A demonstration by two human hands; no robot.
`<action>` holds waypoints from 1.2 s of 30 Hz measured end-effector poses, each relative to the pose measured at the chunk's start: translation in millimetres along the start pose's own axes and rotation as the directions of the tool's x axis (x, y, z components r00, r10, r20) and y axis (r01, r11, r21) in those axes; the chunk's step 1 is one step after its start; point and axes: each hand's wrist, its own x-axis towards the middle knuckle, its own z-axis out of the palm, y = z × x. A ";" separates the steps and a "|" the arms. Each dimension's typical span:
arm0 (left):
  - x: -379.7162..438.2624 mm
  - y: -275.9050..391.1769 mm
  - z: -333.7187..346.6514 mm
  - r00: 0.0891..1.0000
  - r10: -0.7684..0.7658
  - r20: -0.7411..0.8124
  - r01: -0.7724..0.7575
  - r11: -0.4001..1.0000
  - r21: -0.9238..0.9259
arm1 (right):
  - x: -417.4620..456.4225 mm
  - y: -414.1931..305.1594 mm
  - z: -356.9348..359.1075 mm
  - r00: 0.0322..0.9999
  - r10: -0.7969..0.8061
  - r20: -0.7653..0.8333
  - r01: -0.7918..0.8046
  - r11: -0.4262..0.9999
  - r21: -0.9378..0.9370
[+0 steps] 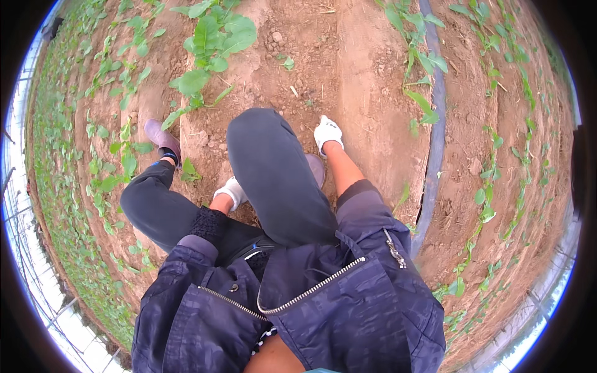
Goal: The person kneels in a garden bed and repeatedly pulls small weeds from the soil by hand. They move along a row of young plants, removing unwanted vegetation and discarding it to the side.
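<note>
My right hand [328, 132], in a white glove with dark print on its back, reaches down to the bare soil beyond my bent knee. Its fingers are bunched towards the ground, and whatever may be between them is hidden. A tiny green seedling [309, 103] grows just ahead of its fingertips, with a pale stick-like scrap [294, 91] lying nearby. Low between my legs is my left hand [232, 192], also white-gloved. The raised knee [275, 163] covers its fingers. Close to it on the left stands a small leafy plant [189, 170].
Large leafy plants [205, 46] grow ahead on the left. A dark flat irrigation hose [436, 93] runs along the right beside a row of plants [422, 60]. My left shoe [161, 137] rests close to another green row [126, 154]. Small clods [277, 37] lie ahead.
</note>
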 end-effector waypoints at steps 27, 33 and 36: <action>46.3 -22.2 24.0 0.983 0.056 0.178 -0.049 0.998 -0.045 | 71.6 -4.0 -153.0 0.808 -0.457 -0.373 0.229 0.826 -0.515; 73.5 -58.3 94.1 0.971 0.050 0.232 -0.020 0.991 -0.130 | -78.9 36.5 -154.7 0.934 -0.266 -0.239 0.208 0.948 -0.241; 82.1 -59.0 110.6 0.960 -0.057 0.273 0.086 0.992 -0.096 | -139.5 64.1 -158.2 0.997 -0.034 -0.072 0.022 0.986 -0.165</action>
